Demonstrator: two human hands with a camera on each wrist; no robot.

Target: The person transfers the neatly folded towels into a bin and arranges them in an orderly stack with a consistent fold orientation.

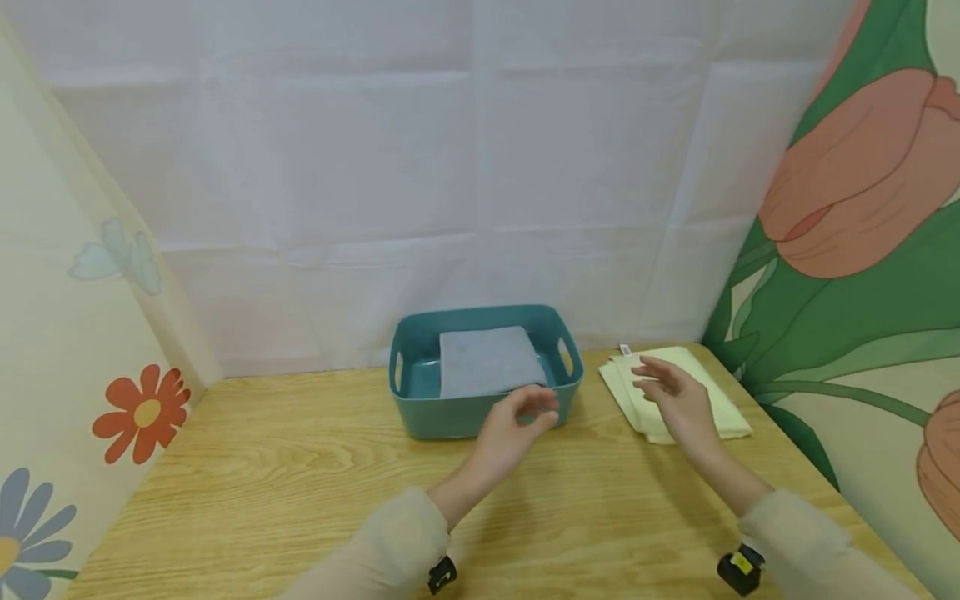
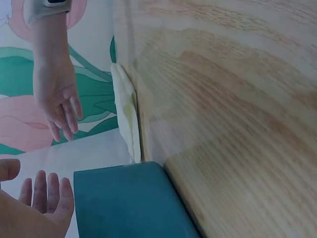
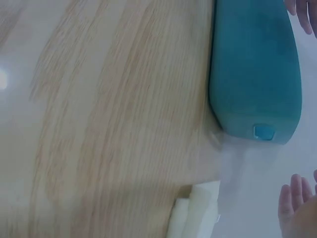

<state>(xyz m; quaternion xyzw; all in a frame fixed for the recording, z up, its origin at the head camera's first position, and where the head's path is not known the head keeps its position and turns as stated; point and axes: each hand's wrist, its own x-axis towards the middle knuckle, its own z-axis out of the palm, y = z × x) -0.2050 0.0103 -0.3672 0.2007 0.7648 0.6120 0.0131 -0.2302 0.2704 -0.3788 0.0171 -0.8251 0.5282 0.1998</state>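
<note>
In the head view my left hand [image 1: 513,425] hovers by the front right rim of a teal plastic basket [image 1: 442,421], its fingers loosely bent around nothing. Inside the basket lies a folded grey cloth [image 1: 487,360]. My right hand [image 1: 678,404] is held over a folded pale yellow cloth [image 1: 723,417] to the right of the basket, fingers relaxed and holding nothing. The left wrist view shows the left palm [image 2: 34,213] beside the basket wall. From the right wrist, the right hand [image 3: 299,206] appears above the yellow cloth [image 3: 198,213].
A wood-grain table [image 1: 262,483] carries the basket and cloths. Behind it hangs a creased white sheet [image 1: 360,167]. Panels painted with flowers stand on both sides, the right one with a large tulip [image 1: 855,175]. A small white tag [image 1: 625,350] sticks out of the yellow cloth.
</note>
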